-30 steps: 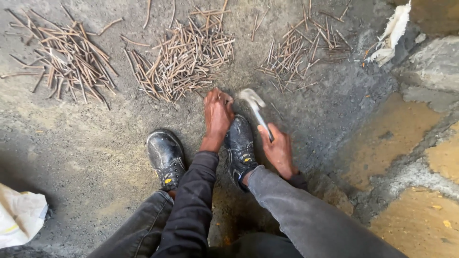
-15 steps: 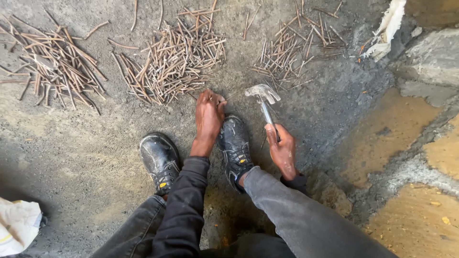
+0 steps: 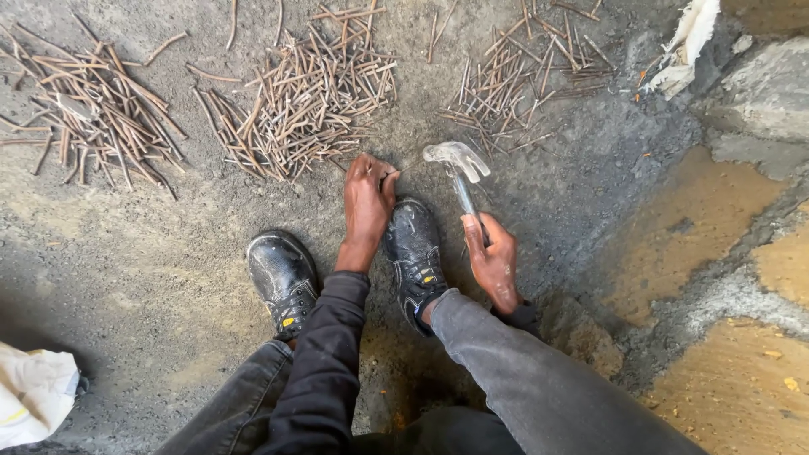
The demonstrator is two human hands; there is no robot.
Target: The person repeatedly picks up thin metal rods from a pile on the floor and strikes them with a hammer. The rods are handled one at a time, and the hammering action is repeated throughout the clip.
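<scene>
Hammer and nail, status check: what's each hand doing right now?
Left hand pinching a nail flat on the concrete ground. Right hand gripping hammer, head raised. Nail piles just beyond, clear of the strike.

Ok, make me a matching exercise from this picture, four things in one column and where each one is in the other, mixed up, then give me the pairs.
Things:
1. hammer
2. single nail
3. white bag
4. middle nail pile

Places:
A. bottom left corner of the ground
B. pinched in the left hand, just ahead of the right shoe
C. on the ground beyond the left hand
D. in the right hand, head raised

Pairs: 1-D, 2-B, 3-A, 4-C
</scene>
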